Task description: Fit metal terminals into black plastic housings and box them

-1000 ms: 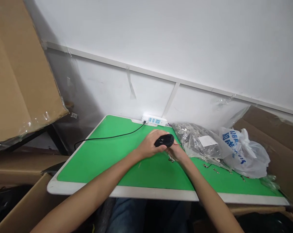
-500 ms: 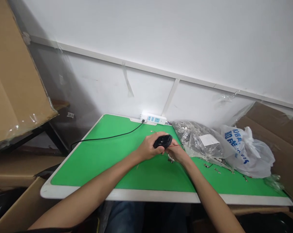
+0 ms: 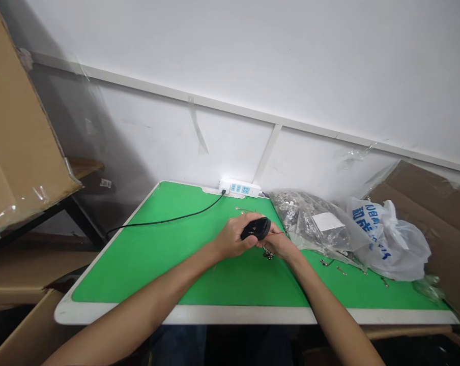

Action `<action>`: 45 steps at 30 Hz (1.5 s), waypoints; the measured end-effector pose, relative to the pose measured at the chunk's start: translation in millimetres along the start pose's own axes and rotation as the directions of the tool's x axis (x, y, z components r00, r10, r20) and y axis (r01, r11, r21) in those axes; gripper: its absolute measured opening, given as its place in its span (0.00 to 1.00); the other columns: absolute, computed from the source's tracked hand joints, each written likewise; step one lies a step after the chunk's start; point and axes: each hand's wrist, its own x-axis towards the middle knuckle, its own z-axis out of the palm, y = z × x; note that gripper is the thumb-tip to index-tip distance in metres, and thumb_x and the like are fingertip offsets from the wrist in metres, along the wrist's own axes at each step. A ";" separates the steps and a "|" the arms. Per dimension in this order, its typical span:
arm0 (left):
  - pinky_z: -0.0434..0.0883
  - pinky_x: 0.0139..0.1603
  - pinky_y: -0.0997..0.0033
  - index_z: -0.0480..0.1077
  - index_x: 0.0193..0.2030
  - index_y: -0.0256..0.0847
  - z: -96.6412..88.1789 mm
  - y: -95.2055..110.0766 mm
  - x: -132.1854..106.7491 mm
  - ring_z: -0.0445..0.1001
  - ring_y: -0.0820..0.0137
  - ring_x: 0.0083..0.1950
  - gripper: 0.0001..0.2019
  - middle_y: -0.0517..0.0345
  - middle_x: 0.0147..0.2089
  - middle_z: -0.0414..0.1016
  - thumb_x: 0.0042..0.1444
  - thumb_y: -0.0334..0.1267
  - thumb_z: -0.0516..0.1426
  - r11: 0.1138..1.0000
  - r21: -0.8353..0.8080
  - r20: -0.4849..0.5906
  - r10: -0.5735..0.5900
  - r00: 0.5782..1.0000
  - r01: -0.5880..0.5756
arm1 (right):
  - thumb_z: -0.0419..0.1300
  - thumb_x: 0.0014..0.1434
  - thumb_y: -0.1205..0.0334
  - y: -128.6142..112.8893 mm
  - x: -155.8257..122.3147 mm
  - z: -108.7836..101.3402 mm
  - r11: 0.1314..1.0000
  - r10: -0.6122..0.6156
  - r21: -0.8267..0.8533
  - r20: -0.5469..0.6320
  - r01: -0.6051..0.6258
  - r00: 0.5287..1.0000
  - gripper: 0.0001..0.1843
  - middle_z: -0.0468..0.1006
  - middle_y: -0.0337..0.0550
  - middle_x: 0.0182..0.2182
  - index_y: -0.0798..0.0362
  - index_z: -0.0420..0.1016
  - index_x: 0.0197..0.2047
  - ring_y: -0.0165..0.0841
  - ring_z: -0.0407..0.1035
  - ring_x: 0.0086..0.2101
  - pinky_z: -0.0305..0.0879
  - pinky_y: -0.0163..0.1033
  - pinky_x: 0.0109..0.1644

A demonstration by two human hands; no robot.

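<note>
My left hand (image 3: pixel 233 235) is wrapped around a black, rounded plastic housing (image 3: pixel 256 229), shaped much like a computer mouse, held above the green mat. Close against its right side is my right hand (image 3: pixel 279 241), fingers bent together, their tips partly hidden behind the housing. A thin dark-red wire (image 3: pixel 278 233) lies across the right fingers and sticks out to the right; it appears pinched there. Small shiny metal parts (image 3: pixel 267 253) show just below the right hand. I cannot tell whether they are held or lie on the mat.
A white power strip (image 3: pixel 239 188) with a black cord (image 3: pixel 172 221) sits by the wall. To the right are a clear bag of metal parts (image 3: pixel 314 218), a tied white bag (image 3: pixel 390 244) and loose metal pieces (image 3: pixel 341 271). Cardboard boxes (image 3: pixel 24 127) flank the table.
The view has shifted slightly. Both hands keep their hold close together, and the black housing has tilted and lowered a little. More of a small metal piece behind the hands now shows.
</note>
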 end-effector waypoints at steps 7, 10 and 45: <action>0.74 0.59 0.54 0.68 0.66 0.42 4.4 -7.1 -1.7 0.78 0.54 0.57 0.37 0.43 0.59 0.78 0.65 0.70 0.48 0.991 0.034 -0.161 -0.121 0.980 0.128 | 0.75 0.51 0.40 -4.6 10.5 8.9 0.999 -0.029 0.034 -0.060 0.031 0.998 0.25 0.71 0.34 0.21 0.51 0.73 0.33 0.26 0.62 0.21 0.56 0.32 0.24; 0.71 0.63 0.53 0.66 0.67 0.41 4.4 -7.1 -0.3 0.75 0.54 0.61 0.35 0.41 0.61 0.75 0.67 0.67 0.49 0.988 0.112 -0.155 -0.088 0.984 0.106 | 0.75 0.50 0.39 -1.2 13.9 14.2 0.998 -0.060 0.015 -0.179 0.063 0.982 0.25 0.69 0.32 0.21 0.50 0.73 0.34 0.26 0.60 0.20 0.56 0.32 0.23; 0.69 0.62 0.50 0.65 0.66 0.45 3.7 -10.4 -1.9 0.73 0.53 0.58 0.40 0.42 0.59 0.75 0.61 0.74 0.48 0.992 0.093 -0.171 -0.073 0.983 0.090 | 0.68 0.56 0.40 -2.8 9.4 38.0 0.992 -0.112 -0.088 -0.303 0.089 0.946 0.20 0.72 0.36 0.29 0.48 0.73 0.38 0.29 0.65 0.24 0.64 0.34 0.22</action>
